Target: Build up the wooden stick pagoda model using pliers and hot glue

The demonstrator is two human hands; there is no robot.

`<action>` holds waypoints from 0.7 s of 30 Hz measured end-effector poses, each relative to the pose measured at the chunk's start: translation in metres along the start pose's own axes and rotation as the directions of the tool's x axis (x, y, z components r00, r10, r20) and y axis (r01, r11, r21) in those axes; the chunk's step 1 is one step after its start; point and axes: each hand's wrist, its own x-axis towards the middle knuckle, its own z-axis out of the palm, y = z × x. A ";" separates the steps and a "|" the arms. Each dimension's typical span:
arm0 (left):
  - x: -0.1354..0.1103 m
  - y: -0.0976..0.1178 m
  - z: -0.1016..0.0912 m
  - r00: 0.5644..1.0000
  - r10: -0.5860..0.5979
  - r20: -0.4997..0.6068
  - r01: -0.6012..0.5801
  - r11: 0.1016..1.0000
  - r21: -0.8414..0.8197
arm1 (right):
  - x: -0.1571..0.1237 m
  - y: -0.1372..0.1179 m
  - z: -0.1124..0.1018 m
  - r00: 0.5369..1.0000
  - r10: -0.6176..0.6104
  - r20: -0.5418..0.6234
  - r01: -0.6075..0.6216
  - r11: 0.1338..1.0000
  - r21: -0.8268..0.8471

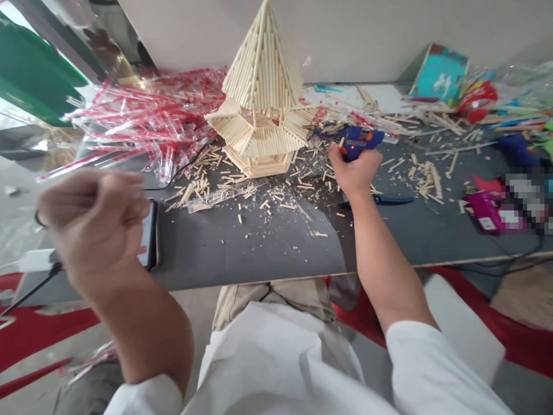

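Observation:
A tall model tower built of pale wooden sticks [261,104] stands at the back of the dark grey table [268,248]. My right hand [353,170] is wrapped round a blue glue gun [356,140], whose nozzle points left at the tower's lower roof. My left hand [93,222] is raised close to the camera at the left, curled into a fist and blurred; nothing shows in it. A black phone [149,233] lies on the table just behind that hand.
Cut stick pieces [203,184] litter the table around the tower. A heap of red and clear wrappers [147,118] fills the back left. Blue-handled cutters [391,200] lie right of my right hand. Colourful craft clutter [479,104] crowds the right end.

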 end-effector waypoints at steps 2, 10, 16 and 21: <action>0.006 -0.011 0.020 0.987 0.019 0.162 -0.034 0.995 0.091 | 0.000 0.001 0.001 1.000 -0.017 -0.002 0.017 1.000 -0.013; 0.007 -0.057 0.115 0.919 0.034 0.392 -0.157 0.945 0.286 | 0.000 0.000 0.002 0.997 -0.053 -0.059 0.053 0.999 0.001; 0.016 -0.069 0.137 0.897 0.022 0.441 -0.165 0.943 0.289 | 0.000 -0.003 0.001 0.998 -0.048 -0.030 0.048 0.999 0.011; 0.014 -0.068 0.137 0.886 0.126 0.445 -0.264 0.928 0.262 | 0.000 -0.001 0.001 0.999 -0.039 -0.007 0.039 0.999 0.006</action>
